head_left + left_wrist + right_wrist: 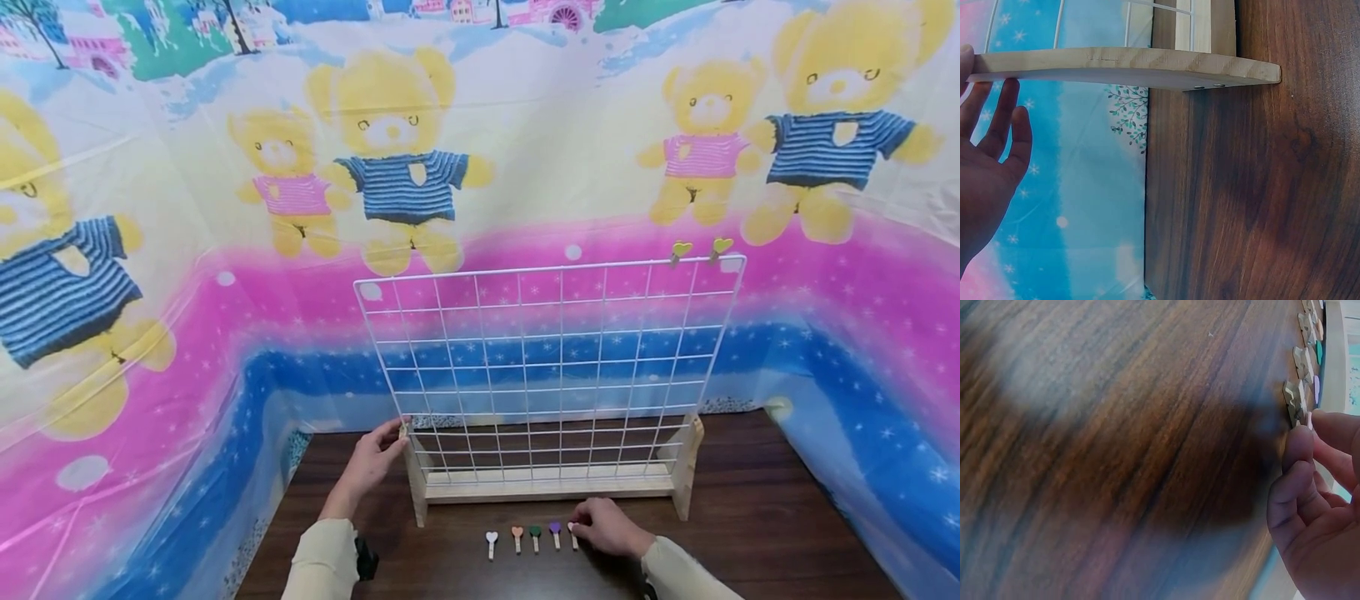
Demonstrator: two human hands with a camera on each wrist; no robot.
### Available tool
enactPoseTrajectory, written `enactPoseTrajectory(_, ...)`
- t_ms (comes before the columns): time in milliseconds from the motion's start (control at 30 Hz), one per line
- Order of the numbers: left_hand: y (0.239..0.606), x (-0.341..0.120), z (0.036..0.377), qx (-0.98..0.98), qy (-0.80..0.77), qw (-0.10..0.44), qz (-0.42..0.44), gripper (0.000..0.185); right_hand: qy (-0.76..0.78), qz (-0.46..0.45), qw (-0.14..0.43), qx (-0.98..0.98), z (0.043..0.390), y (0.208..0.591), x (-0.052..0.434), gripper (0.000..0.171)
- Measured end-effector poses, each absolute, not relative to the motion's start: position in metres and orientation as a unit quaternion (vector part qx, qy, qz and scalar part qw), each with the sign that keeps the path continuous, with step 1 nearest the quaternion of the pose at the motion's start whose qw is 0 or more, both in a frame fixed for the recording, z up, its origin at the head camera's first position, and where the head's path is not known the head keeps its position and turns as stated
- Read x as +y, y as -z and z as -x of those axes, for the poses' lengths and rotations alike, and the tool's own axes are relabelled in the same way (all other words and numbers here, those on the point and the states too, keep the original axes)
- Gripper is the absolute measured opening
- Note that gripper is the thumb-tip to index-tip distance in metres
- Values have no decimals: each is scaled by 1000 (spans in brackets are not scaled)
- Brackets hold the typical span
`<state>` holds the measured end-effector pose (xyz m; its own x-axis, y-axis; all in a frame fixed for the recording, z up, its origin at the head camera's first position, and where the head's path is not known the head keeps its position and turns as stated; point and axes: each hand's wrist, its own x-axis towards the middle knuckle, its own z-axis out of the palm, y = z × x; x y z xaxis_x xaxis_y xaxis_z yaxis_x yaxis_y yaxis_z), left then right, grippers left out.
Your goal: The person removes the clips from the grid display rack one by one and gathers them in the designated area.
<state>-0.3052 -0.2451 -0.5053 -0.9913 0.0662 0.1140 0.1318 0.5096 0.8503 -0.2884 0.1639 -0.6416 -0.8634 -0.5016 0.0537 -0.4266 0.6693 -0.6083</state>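
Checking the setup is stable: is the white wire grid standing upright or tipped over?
Upright. The white wire grid stands in its wooden base on the dark wooden table, while the left hand touches the base's left post.

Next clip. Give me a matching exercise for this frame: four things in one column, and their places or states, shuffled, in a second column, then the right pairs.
1. left hand
2. right hand
3. yellow heart clips
4. white heart clip

A. on the top wire of the grid
B. left end of the row on the table
C. touching the stand's left wooden post
D. pinching the rightmost clip of the row

Pairs: 1-C, 2-D, 3-A, 4-B
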Motion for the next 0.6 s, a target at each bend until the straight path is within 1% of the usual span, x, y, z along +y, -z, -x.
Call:
enactPoseTrajectory(133,498,-243,300,-866,494,30,68,40,310,259,52,913,288,634,169,5)
enactPoseTrajectory(267,482,-238,290,-862,501,26,69,39,296,274,44,914,290,619,176,10)
enactPoseTrajectory(367,482,-238,290,-859,506,31,72,38,291,295,31,909,291,605,182,12)
enactPoseTrajectory(600,507,-247,305,-864,497,43,72,39,293,324,-7,900,286,574,191,10)
